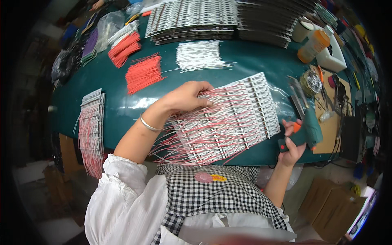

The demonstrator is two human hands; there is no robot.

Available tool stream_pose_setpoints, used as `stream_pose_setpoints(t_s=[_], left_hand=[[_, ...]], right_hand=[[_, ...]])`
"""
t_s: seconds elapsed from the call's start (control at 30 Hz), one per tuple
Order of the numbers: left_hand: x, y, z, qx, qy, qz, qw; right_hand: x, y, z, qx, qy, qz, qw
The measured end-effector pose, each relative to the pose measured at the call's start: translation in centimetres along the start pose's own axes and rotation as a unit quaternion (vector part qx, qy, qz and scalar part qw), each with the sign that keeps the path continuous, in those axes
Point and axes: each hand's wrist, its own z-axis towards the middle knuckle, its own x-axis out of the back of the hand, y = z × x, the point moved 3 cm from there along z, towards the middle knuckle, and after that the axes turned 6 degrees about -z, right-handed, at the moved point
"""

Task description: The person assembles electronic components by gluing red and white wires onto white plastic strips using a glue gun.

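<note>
A white panel of light strips [249, 110] with red and white wires across it lies on the dark green table [245, 61]. My left hand [185, 97] rests flat on the panel's left part, fingers pressing the wires. A silver bangle sits on that wrist. My right hand [292, 141] grips a green soldering gun [307, 122] with an orange trigger, at the panel's right edge near the table's front.
Bundles of cut red wire [143, 72] and white wire [200, 55] lie beyond the panel. Stacked strip panels [192, 18] fill the back. A wired panel [92, 122] lies at the left. An orange bottle [313, 44] and a solder spool [313, 81] stand right.
</note>
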Motion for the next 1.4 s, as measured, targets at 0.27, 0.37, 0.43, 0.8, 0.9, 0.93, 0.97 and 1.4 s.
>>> stream_pose_setpoints(t_s=[0.27,0.37,0.43,0.8,0.9,0.93,0.97,1.4], left_hand=[[4.9,-1.8,-9.6,-0.001,0.217,-0.12,0.969],[12.1,-3.8,-17.4,0.059,0.354,-0.083,0.93],[17.6,-6.4,-24.8,0.06,0.398,-0.118,0.908],[26.1,-20.9,-46.9,0.226,0.471,-0.263,0.811],[24.7,-22.4,-47.2,0.231,0.485,-0.299,0.789],[24.7,-22.8,-48.1,0.289,0.516,-0.234,0.771],[24.8,-22.9,-49.0,0.344,0.544,-0.167,0.747],[24.2,-13.4,-24.7,0.277,0.262,0.482,0.789]], right_hand=[[3.1,0.1,-0.7,0.012,0.002,0.014,1.0],[3.7,0.1,-0.7,-0.006,0.003,0.017,1.0],[3.8,0.3,-0.4,-0.015,-0.011,0.019,1.0],[5.2,0.2,1.0,-0.027,-0.009,-0.033,0.999],[5.3,0.2,1.0,-0.032,0.0,-0.039,0.999],[5.6,0.3,1.1,-0.034,0.002,-0.038,0.999],[5.8,0.4,1.2,-0.033,0.001,-0.035,0.999],[5.4,-0.1,-0.1,-0.04,-0.001,-0.041,0.998]])
